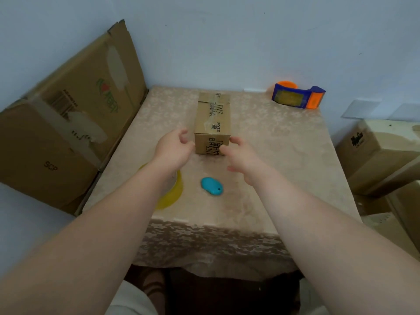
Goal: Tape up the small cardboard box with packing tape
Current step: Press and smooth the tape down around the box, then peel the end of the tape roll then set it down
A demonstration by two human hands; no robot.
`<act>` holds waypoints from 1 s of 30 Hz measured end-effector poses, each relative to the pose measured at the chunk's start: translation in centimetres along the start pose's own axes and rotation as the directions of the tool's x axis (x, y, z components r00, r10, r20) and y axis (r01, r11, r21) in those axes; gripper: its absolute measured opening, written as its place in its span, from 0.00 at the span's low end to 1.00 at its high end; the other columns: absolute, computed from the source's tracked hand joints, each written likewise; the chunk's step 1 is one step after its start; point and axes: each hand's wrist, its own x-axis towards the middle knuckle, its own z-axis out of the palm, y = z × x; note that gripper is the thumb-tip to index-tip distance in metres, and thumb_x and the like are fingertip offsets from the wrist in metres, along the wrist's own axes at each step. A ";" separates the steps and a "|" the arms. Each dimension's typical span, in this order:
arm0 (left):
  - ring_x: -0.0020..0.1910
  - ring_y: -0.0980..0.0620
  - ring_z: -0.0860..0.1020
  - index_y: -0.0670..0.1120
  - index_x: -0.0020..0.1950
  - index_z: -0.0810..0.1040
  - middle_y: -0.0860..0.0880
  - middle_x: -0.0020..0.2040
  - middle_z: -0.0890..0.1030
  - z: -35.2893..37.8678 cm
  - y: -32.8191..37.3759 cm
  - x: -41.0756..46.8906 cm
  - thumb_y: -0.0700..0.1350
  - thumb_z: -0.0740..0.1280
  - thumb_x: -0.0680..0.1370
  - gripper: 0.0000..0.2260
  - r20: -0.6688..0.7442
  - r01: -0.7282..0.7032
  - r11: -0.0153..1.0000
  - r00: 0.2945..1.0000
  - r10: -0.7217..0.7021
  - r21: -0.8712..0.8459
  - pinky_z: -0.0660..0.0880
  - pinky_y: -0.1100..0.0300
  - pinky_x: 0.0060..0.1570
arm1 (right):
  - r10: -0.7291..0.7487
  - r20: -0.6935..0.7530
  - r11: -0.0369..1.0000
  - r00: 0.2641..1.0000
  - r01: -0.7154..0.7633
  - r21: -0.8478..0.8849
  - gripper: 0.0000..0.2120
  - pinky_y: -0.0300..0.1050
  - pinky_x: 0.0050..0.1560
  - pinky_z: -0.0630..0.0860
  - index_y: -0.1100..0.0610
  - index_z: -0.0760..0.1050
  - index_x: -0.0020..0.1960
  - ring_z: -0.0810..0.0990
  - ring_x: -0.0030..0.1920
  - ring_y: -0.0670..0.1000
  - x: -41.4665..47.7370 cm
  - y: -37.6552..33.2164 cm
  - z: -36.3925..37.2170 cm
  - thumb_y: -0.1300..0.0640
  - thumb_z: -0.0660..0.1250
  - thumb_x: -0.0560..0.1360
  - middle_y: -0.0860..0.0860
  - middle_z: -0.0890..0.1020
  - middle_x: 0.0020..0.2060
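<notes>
The small cardboard box sits mid-table, its end toward the person. The left hand and right hand flank its near end, fingers loosely curled and spread, holding nothing. The tape dispenser rests at the far right corner.
</notes>
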 end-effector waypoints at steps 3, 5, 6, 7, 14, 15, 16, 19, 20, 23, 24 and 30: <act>0.51 0.46 0.77 0.46 0.55 0.75 0.48 0.49 0.77 -1.1 -1.0 -1.9 0.44 0.65 0.75 0.10 -0.064 -0.024 0.987 0.997 0.034 0.156 0.72 0.56 0.49 | -0.044 0.039 0.970 0.998 0.052 -0.238 0.22 0.52 0.62 0.74 0.55 0.71 0.66 0.77 0.58 0.56 -1.0 1.4 0.6 0.53 0.68 0.73 0.52 0.77 0.53; 0.46 0.46 0.75 0.47 0.49 0.73 0.47 0.46 0.77 -1.4 -1.9 -2.8 0.46 0.68 0.73 0.08 -0.032 -0.030 0.974 0.999 0.039 0.227 0.68 0.57 0.43 | -0.043 0.078 0.925 0.996 0.069 -0.374 0.25 0.46 0.61 0.73 0.54 0.72 0.66 0.77 0.59 0.54 -1.6 2.3 1.0 0.52 0.71 0.70 0.53 0.79 0.58; 0.45 0.46 0.75 0.47 0.48 0.71 0.47 0.46 0.77 -1.4 -2.4 -3.3 0.49 0.70 0.71 0.11 -0.001 -0.027 0.963 1.000 0.028 0.270 0.68 0.57 0.42 | -0.052 0.105 0.888 0.993 0.094 -0.449 0.26 0.45 0.59 0.73 0.54 0.72 0.65 0.78 0.58 0.54 -1.9 2.7 1.2 0.52 0.72 0.69 0.54 0.79 0.59; 0.45 0.46 0.75 0.47 0.47 0.70 0.47 0.46 0.77 -1.4 -2.7 -3.6 0.52 0.72 0.69 0.15 0.031 -0.023 0.946 0.999 0.014 0.323 0.68 0.56 0.41 | -0.067 0.131 0.849 0.989 0.126 -0.513 0.27 0.45 0.57 0.74 0.53 0.73 0.65 0.78 0.57 0.54 -2.3 3.1 1.5 0.51 0.73 0.68 0.54 0.79 0.59; 0.40 0.47 0.73 0.43 0.44 0.72 0.49 0.36 0.72 -0.3 -4.3 -5.2 0.45 0.70 0.71 0.10 0.042 0.014 0.807 0.998 -0.048 0.590 0.68 0.57 0.36 | -0.234 0.061 0.692 0.970 0.210 -0.690 0.16 0.52 0.54 0.78 0.52 0.76 0.58 0.79 0.52 0.57 -3.4 4.3 1.7 0.55 0.68 0.70 0.55 0.79 0.55; 0.38 0.47 0.73 0.44 0.40 0.71 0.49 0.35 0.72 -0.3 -4.4 -5.2 0.43 0.69 0.71 0.07 0.038 0.011 0.807 0.998 -0.041 0.590 0.67 0.57 0.34 | -0.248 0.032 0.694 0.968 0.201 -0.691 0.17 0.52 0.54 0.77 0.54 0.76 0.59 0.79 0.52 0.58 -3.4 4.4 1.4 0.56 0.67 0.71 0.56 0.78 0.56; 0.37 0.47 0.73 0.46 0.36 0.68 0.49 0.34 0.71 -0.2 -4.4 -5.1 0.42 0.67 0.72 0.08 0.034 0.006 0.808 0.999 -0.032 0.589 0.65 0.58 0.32 | -0.252 0.009 0.702 0.968 0.189 -0.687 0.18 0.50 0.54 0.77 0.54 0.75 0.61 0.79 0.53 0.59 -3.3 4.5 1.1 0.55 0.67 0.71 0.56 0.77 0.57; 0.36 0.46 0.70 0.47 0.32 0.63 0.49 0.31 0.68 -0.3 -4.2 -5.0 0.41 0.65 0.72 0.13 -0.033 -0.005 0.865 0.999 0.025 0.502 0.60 0.56 0.31 | -0.236 -0.017 0.787 0.971 0.181 -0.590 0.22 0.48 0.55 0.75 0.54 0.73 0.64 0.78 0.56 0.57 -3.3 4.3 0.6 0.50 0.68 0.72 0.55 0.77 0.57; 0.36 0.45 0.70 0.47 0.32 0.63 0.49 0.31 0.68 -0.4 -4.0 -4.9 0.42 0.65 0.72 0.13 -0.067 0.000 0.904 0.997 0.031 0.427 0.60 0.55 0.32 | -0.229 -0.021 0.842 0.973 0.187 -0.506 0.20 0.49 0.57 0.75 0.53 0.75 0.62 0.78 0.55 0.55 -3.2 4.1 0.7 0.48 0.68 0.72 0.54 0.78 0.55; 0.39 0.41 0.74 0.44 0.37 0.72 0.44 0.35 0.73 -1.0 -3.3 -4.5 0.45 0.67 0.71 0.07 -0.138 0.041 0.992 0.990 -0.024 0.119 0.68 0.49 0.37 | -0.142 0.077 0.980 0.987 0.151 -0.133 0.15 0.48 0.49 0.78 0.51 0.77 0.57 0.78 0.45 0.52 -3.9 2.9 1.2 0.46 0.66 0.74 0.52 0.80 0.47; 0.42 0.41 0.76 0.44 0.40 0.75 0.42 0.38 0.75 -1.2 -2.9 -4.6 0.46 0.68 0.71 0.07 -0.139 0.070 0.997 0.987 -0.074 -0.035 0.71 0.49 0.40 | -0.097 0.159 0.995 0.982 0.102 -0.019 0.14 0.46 0.44 0.77 0.51 0.77 0.56 0.77 0.41 0.51 -4.4 2.4 1.4 0.45 0.65 0.75 0.52 0.80 0.47; 0.39 0.45 0.83 0.41 0.52 0.79 0.41 0.45 0.83 -1.0 -0.3 -6.2 0.49 0.67 0.77 0.12 0.210 0.358 0.622 0.930 -0.301 -0.696 0.80 0.54 0.35 | -0.135 0.469 0.987 0.873 0.077 0.142 0.20 0.46 0.49 0.76 0.52 0.77 0.55 0.79 0.45 0.50 -6.4 0.7 1.7 0.38 0.63 0.73 0.50 0.81 0.45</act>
